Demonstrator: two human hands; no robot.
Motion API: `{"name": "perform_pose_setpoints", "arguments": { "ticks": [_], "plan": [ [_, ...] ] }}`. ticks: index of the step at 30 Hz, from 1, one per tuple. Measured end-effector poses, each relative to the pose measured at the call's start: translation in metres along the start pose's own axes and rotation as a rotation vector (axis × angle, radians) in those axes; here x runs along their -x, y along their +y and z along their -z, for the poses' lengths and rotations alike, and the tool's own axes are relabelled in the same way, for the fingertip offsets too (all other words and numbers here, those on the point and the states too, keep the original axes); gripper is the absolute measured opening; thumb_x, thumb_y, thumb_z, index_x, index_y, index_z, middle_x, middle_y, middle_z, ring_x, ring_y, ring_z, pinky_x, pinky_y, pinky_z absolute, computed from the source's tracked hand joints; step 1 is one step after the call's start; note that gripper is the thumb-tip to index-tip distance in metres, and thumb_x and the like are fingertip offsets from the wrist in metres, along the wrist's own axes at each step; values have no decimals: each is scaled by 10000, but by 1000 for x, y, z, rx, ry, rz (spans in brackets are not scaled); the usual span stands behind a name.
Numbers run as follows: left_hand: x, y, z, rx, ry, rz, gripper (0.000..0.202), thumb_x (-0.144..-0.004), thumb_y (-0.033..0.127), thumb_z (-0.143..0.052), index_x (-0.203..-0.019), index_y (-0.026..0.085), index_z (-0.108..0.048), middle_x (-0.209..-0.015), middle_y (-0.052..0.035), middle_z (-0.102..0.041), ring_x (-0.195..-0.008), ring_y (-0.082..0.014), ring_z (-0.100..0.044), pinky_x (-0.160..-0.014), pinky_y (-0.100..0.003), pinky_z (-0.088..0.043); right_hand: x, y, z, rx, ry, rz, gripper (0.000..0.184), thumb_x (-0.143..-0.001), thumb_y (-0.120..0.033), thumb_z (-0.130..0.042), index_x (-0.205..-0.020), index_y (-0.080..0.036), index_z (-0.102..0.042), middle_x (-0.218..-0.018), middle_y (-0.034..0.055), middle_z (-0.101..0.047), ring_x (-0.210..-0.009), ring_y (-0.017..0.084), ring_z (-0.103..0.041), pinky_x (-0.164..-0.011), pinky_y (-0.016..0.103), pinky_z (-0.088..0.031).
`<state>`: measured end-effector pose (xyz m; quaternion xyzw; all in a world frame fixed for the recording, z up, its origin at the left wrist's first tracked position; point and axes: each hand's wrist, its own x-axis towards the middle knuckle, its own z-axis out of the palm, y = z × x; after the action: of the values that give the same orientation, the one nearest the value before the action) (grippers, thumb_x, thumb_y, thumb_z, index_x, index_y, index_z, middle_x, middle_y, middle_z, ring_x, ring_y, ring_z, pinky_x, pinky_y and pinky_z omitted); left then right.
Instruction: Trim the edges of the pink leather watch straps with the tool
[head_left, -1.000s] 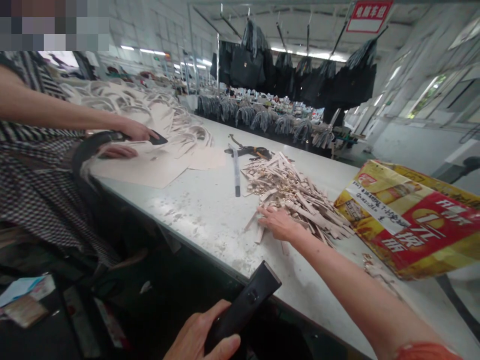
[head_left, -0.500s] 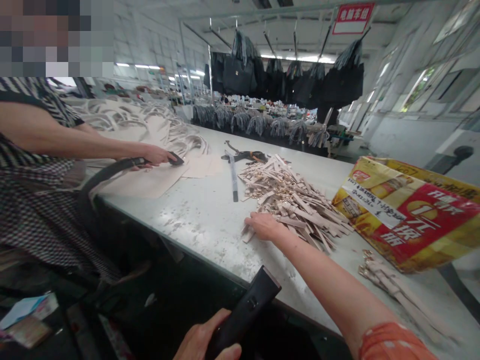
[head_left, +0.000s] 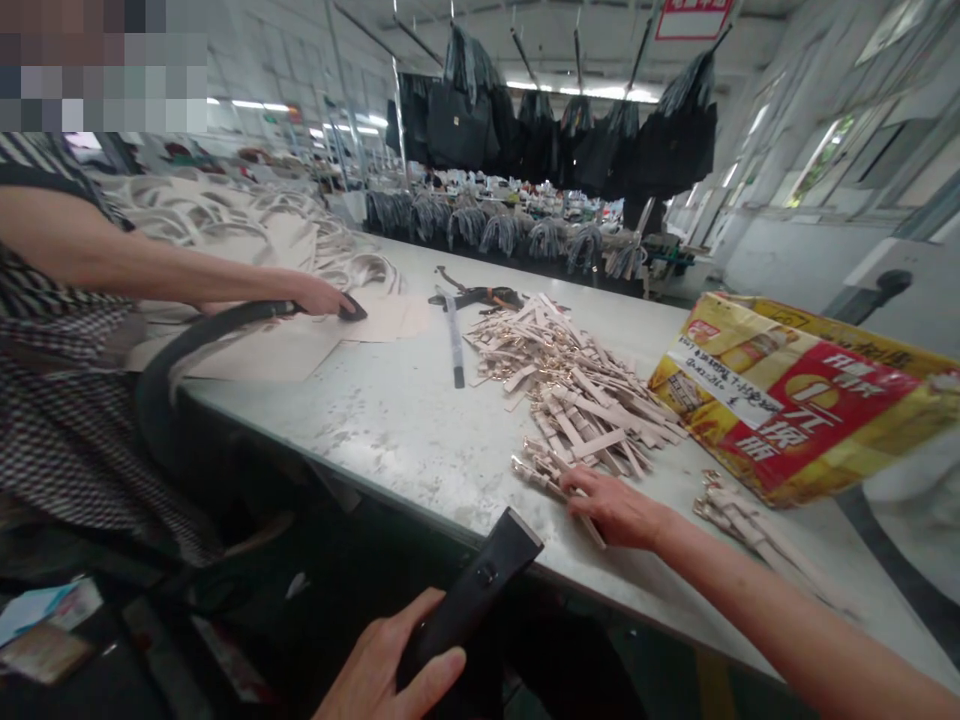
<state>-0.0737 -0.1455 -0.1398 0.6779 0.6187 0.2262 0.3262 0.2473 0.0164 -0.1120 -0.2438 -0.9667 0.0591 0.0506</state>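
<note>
My left hand [head_left: 390, 660] is wrapped round a black hand-held tool [head_left: 480, 585] with a wide, flat tip. It is in front of the table edge, tip pointing up and to the right. Over the near part of the table, my right hand [head_left: 611, 505] grips a few pale beige straps [head_left: 544, 470] with gold-coloured buckles, close to the tabletop. How many straps are under the fingers is hidden. Just beyond lies a loose heap of similar straps [head_left: 581, 400]. A small bundle of straps [head_left: 750, 520] lies to the right of my hand.
A yellow-and-red carton [head_left: 795, 400] stands at the right of the white table [head_left: 360, 430]. A clear plastic strip [head_left: 455, 345] and black tools [head_left: 480, 297] lie behind the heap. On the left, a co-worker's hand [head_left: 326, 297] holds a hose nozzle over beige sheets [head_left: 262, 355].
My right hand has drawn back toward me and to the right, bringing straps from the front of the heap. My left hand keeps hold of the black tool.
</note>
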Motion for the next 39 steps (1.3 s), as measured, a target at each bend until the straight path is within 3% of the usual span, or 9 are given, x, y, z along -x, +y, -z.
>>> {"name": "perform_pose_setpoints", "arguments": {
  "ticks": [3, 8, 13, 18, 23, 27, 32, 35, 39],
  "plan": [
    [-5, 9, -1, 6, -21, 94, 539, -750, 509, -519, -1220, 245, -538, -1235, -35, -587, -1126, -249, -526, -961, -353, -429, 31, -4, 6, -54, -7, -50, 276, -704, -34, -478, -877, -189, -626, -1154, 84, -518, -1044, 198, -466, -844, 325, -390],
    [-13, 28, 1, 17, -96, 80, 488, -749, 509, -515, -1166, 263, -574, -1184, -36, -615, -1092, -247, -542, -933, -338, -441, 49, -6, 17, -99, -13, -159, 326, -623, -17, -504, -814, -233, -657, -1023, 23, -622, -1037, 205, -491, -968, 425, -269],
    [-18, 30, -1, 24, -78, 100, 544, -742, 532, -511, -1190, 226, -553, -1169, -61, -608, -1048, -244, -554, -874, -319, -471, 35, -27, 15, 14, 97, -479, 194, -673, -108, -504, -703, -238, -646, -806, 13, -673, -1048, 244, -481, -985, 494, -138],
    [-18, 36, -1, 25, -50, 144, 567, -755, 556, -495, -1197, 203, -545, -1142, -68, -614, -956, -232, -586, -802, -303, -492, 12, -50, -1, 150, 254, -679, 113, -775, -274, -541, -807, -209, -628, -804, 62, -670, -932, 230, -496, -913, 426, -210],
    [-18, 40, 1, -3, -127, 123, 543, -780, 557, -462, -1186, 207, -544, -1108, -59, -623, -896, -210, -603, -800, -282, -485, 4, -50, -13, 147, 313, -735, 191, -853, -239, -476, -759, -231, -641, -745, 33, -661, -925, 210, -474, -882, 401, -201],
    [-17, 37, -1, -22, -142, 158, 586, -787, 574, -439, -1237, 202, -495, -1186, -73, -578, -908, -208, -596, -811, -286, -481, 2, -45, 0, -40, 378, -787, 183, -828, -276, -520, -724, -262, -670, -755, -1, -653, -888, 181, -494, -862, 374, -210],
    [-18, 42, -2, -21, -138, 157, 583, -784, 581, -442, -1228, 207, -502, -1140, -64, -607, -908, -210, -597, -811, -282, -478, 5, -38, 12, -266, 253, -818, 183, -781, -249, -512, -695, -237, -673, -680, -10, -632, -694, 144, -516, -632, 261, -280],
    [-18, 47, -1, -24, -144, 152, 587, -777, 581, -453, -1218, 199, -519, -1123, -70, -619, -883, -216, -603, -792, -294, -483, 13, -42, 3, -323, 208, -788, 182, -759, -204, -491, -790, -243, -665, -665, -17, -619, -614, 131, -512, -544, 232, -267],
    [-20, 45, -2, -40, -127, 146, 596, -756, 574, -489, -1209, 190, -534, -1169, -84, -599, -983, -251, -570, -836, -343, -466, 30, -52, -15, -253, 219, -806, 265, -778, -180, -466, -962, -275, -632, -724, -11, -646, -646, 145, -547, -575, 235, -306]
  ]
}}
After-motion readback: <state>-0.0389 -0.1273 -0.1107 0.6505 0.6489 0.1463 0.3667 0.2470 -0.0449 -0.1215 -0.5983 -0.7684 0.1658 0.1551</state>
